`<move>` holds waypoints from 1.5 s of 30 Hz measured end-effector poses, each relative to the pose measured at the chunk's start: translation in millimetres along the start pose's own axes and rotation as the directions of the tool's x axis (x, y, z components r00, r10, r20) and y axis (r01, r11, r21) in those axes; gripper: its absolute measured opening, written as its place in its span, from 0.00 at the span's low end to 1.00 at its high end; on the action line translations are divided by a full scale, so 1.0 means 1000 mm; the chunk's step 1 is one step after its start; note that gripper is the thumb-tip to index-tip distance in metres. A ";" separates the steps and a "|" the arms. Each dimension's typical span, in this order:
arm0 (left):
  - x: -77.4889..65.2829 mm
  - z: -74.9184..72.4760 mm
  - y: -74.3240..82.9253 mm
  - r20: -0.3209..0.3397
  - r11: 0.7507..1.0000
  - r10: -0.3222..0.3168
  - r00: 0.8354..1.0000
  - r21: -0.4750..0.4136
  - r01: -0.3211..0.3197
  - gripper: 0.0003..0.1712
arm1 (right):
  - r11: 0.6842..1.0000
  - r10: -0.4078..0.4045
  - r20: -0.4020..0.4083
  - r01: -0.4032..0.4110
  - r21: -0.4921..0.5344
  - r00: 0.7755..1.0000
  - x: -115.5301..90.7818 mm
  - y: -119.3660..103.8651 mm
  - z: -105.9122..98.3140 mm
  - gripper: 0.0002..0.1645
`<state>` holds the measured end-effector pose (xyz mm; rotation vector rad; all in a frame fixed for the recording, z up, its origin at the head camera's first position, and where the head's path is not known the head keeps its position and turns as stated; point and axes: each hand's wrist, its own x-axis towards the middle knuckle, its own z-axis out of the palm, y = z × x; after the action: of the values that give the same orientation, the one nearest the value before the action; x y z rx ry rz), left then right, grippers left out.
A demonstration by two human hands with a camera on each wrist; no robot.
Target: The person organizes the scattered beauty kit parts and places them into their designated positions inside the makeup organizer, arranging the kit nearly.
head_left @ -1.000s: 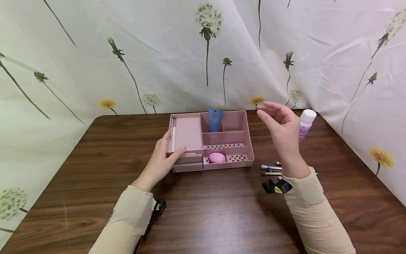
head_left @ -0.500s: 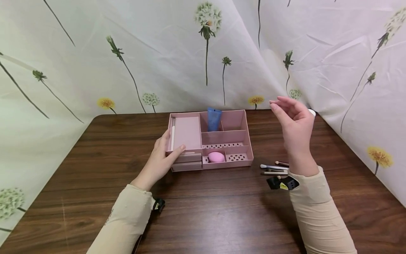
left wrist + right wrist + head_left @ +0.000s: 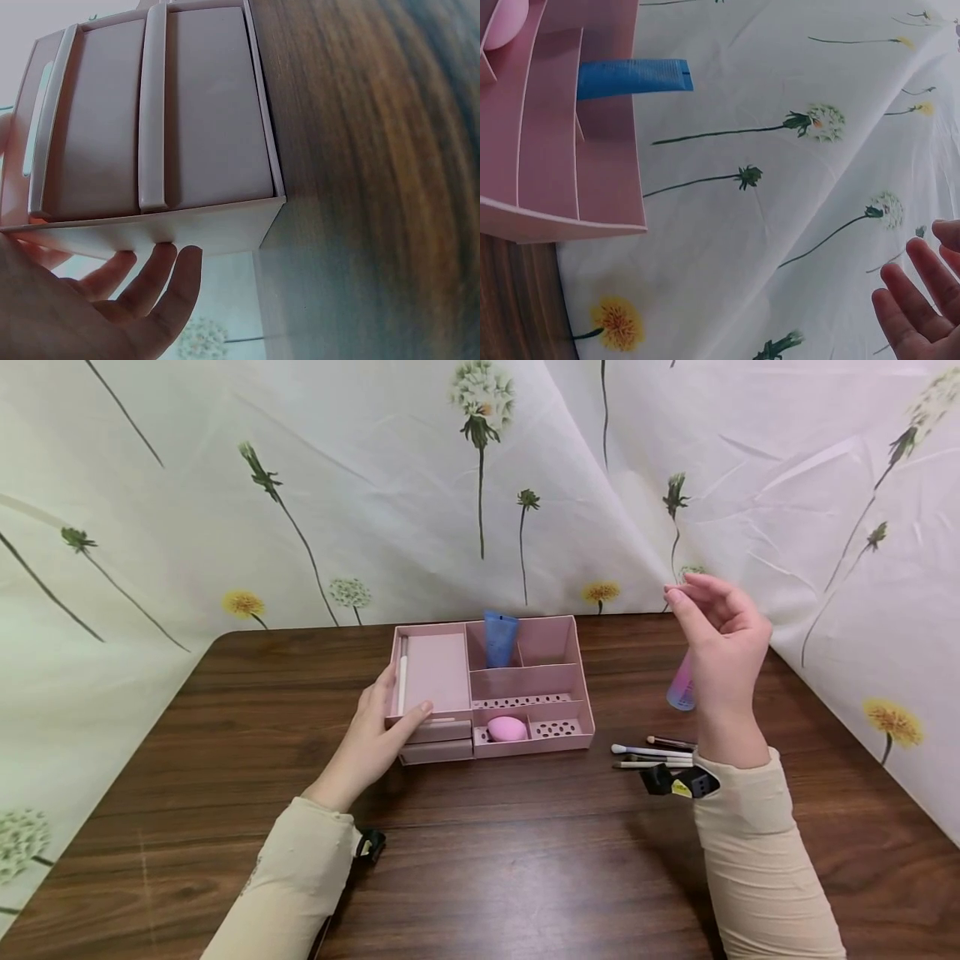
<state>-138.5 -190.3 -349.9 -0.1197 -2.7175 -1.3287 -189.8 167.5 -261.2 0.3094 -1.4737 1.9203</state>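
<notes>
A pink makeup organizer (image 3: 441, 668) with compartments and two drawers stands on the table. My left hand (image 3: 369, 745) holds its left front corner, thumb over the front top edge; in the left wrist view the fingertips touch the side wall (image 3: 217, 229). My right hand (image 3: 722, 656) is raised at the right, fingers loosely bent, with nothing between them. Behind it a pink-and-blue bottle (image 3: 681, 687) is mostly hidden. A blue squeeze tube (image 3: 500, 640) stands in a back compartment. One front compartment holds a pink makeup sponge (image 3: 507, 729). A white-handled brush (image 3: 402, 681) lies in the top tray.
Several makeup brushes (image 3: 648, 751) lie on the wooden table (image 3: 510, 860) right of the organizer, partly behind the right wrist. A white cloth (image 3: 375, 485) printed with dandelions hangs along the back and sides of the table.
My right hand has moved right and slightly up, covering the bottle's white cap and exposing its lower part. The left hand stays on the organizer. The head view has shifted slightly.
</notes>
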 end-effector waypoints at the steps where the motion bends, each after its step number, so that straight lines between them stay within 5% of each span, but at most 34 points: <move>1: 0.000 0.000 0.000 0.000 1.000 -0.001 1.000 0.000 0.001 0.48 | 1.000 0.000 -0.009 0.000 -0.006 1.000 0.001 0.000 -0.001 0.09; 23: -0.001 0.000 0.000 0.004 1.000 -0.014 1.000 0.004 0.014 0.49 | 1.000 0.001 -0.199 -0.003 -0.013 0.980 0.021 0.004 -0.026 0.10; 45: 0.000 -0.001 0.000 0.005 1.000 -0.003 1.000 0.007 0.003 0.49 | 0.966 0.112 -0.291 -0.173 -0.193 0.950 0.035 0.036 -0.054 0.14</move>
<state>-138.2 -190.8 -349.8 -0.1186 -2.7269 -1.3210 -227.3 225.8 -286.8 -0.1662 -1.5282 1.8047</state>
